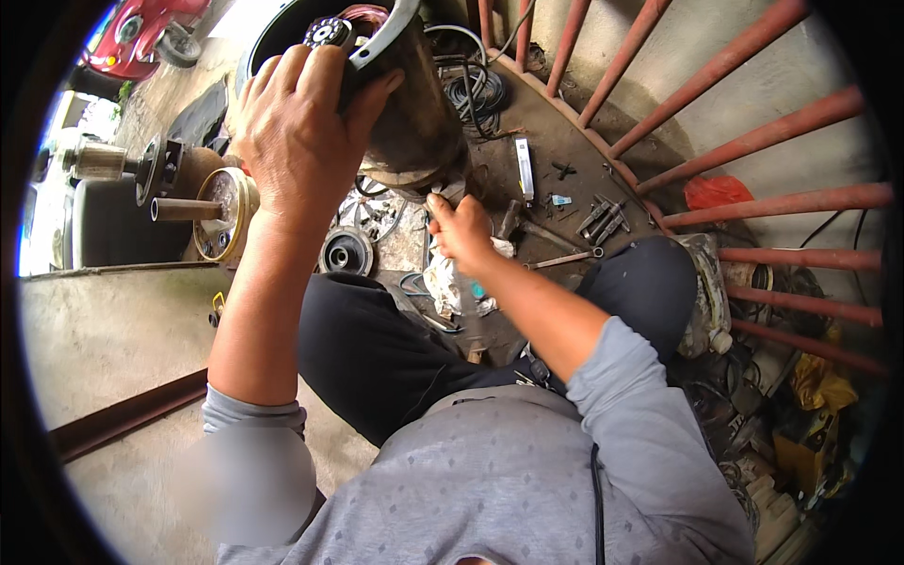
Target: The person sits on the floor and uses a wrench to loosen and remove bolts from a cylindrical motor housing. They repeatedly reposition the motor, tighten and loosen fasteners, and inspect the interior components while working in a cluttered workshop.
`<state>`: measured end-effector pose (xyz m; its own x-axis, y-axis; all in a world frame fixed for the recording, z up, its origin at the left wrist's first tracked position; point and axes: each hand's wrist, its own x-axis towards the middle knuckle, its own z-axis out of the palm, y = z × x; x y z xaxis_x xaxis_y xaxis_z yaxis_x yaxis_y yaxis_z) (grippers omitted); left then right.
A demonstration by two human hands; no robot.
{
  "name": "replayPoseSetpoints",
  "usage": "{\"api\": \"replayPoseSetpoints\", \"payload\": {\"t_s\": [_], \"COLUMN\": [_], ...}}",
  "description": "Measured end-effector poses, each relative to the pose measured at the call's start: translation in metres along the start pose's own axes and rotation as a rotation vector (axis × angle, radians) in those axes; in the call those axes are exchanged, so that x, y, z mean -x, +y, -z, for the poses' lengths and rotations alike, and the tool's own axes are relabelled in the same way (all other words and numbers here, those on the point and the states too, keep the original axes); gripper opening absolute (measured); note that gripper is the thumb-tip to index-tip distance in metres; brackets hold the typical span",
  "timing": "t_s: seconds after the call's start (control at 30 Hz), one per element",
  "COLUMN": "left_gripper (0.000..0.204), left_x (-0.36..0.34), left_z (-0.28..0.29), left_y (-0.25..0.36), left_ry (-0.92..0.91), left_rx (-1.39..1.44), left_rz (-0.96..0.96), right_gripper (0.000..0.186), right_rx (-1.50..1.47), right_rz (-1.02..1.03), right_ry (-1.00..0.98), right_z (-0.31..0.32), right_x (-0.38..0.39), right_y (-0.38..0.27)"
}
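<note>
A large dark cylindrical metal housing (407, 122), like a motor casing, stands in front of me, with a wide flanged rim at its top and reddish wire inside. My left hand (294, 141) grips that rim, its fingers curled over the edge beside a round black part with holes (328, 34). Low down at the housing's base, my right hand (461, 232) is closed. What its fingers hold is mostly hidden; a bit of metal shows just above them. Between my knees lies a crumpled white cloth or bag (454, 284), below the right hand.
Right of the housing lie a hammer (513, 221), a wrench (565, 258), several small metal parts (603, 218) and a coil of cable (478, 99). Red railing bars (734, 141) curve along the right. A ribbed black wheel-like part (347, 252) and a bucket (229, 212) sit left.
</note>
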<state>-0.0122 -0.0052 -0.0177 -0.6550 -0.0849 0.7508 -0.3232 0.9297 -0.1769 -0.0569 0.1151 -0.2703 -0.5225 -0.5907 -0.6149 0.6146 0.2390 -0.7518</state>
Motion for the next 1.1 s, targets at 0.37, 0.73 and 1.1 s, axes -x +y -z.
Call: {"api": "replayPoseSetpoints", "payload": {"t_s": [0.37,0.73,1.1], "left_gripper": [0.037,0.038,0.039], "left_x": [0.002,0.003,0.004], "left_z": [0.005,0.000,-0.006], "left_y": [0.000,-0.004,-0.003], "left_ry": [-0.018,0.019,0.067], "left_rx": [0.021,0.041,0.056], "left_rz": [-0.017,-0.021,0.004], "right_gripper": [0.035,0.042,0.042], "right_rx": [-0.034,0.583,-0.009], "right_rz": [0.011,-0.243,0.058], "right_ry": [-0.033,-0.501,-0.081], "right_z": [0.027,0.070,-0.002], "right_x": [0.023,-0.033,0.007], "right_y": [0.019,-0.089,-0.005]}}
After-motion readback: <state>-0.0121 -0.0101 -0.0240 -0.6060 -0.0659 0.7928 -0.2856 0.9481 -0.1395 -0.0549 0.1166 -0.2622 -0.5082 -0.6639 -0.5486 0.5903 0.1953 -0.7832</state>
